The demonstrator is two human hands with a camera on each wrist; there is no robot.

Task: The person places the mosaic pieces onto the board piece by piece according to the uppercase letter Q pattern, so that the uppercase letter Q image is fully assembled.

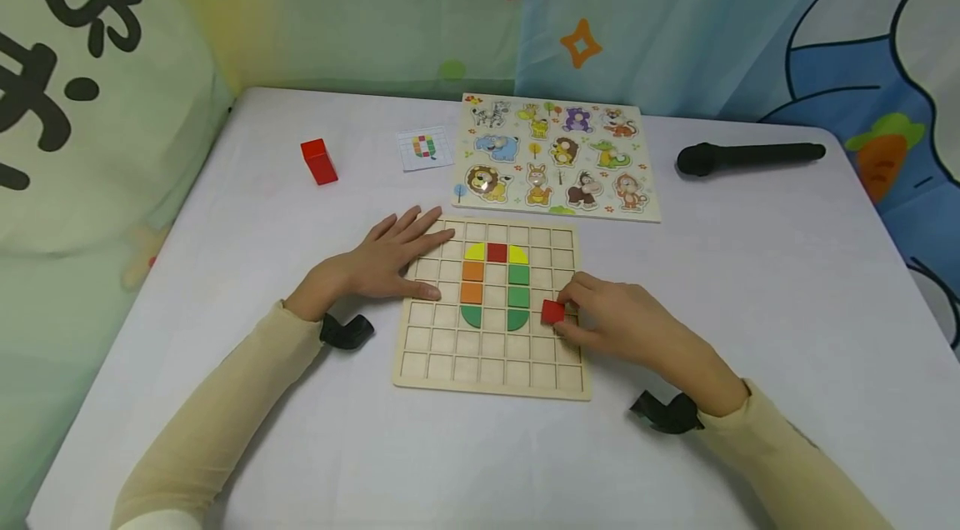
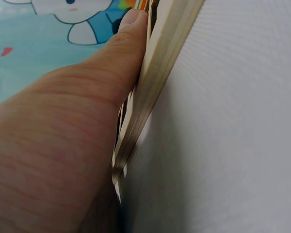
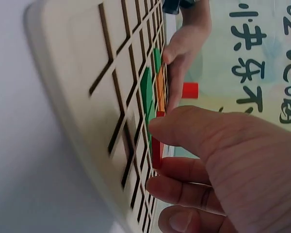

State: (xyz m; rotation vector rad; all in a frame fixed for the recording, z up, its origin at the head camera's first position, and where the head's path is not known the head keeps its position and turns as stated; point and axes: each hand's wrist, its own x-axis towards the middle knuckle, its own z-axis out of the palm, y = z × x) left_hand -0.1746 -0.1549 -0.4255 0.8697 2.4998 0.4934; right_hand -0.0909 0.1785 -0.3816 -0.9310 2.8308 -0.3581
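A wooden grid board [image 1: 442,367] lies on the table with coloured tiles set in its squares: yellow quarter-rounds and a red square [image 1: 497,252] on top, orange squares [image 1: 472,282] on the left, green ones [image 1: 518,285] on the right. With fingers spread, my left hand [image 1: 386,259] rests on the board's left side; in the left wrist view its thumb [image 2: 121,53] lies along the edge. My right hand [image 1: 622,322] pinches a red square tile [image 1: 552,312] between thumb and fingers over the board's right side. The right wrist view shows this red tile [image 3: 156,150] edge-on.
Behind the board lie a small pattern card [image 1: 425,148] and an animal puzzle board [image 1: 555,155]. A red block [image 1: 319,162] stands at the back left. Towards the back right lies a black microphone-shaped object [image 1: 750,157]. A printed curtain [image 1: 375,30] hangs behind the white table [image 1: 300,447].
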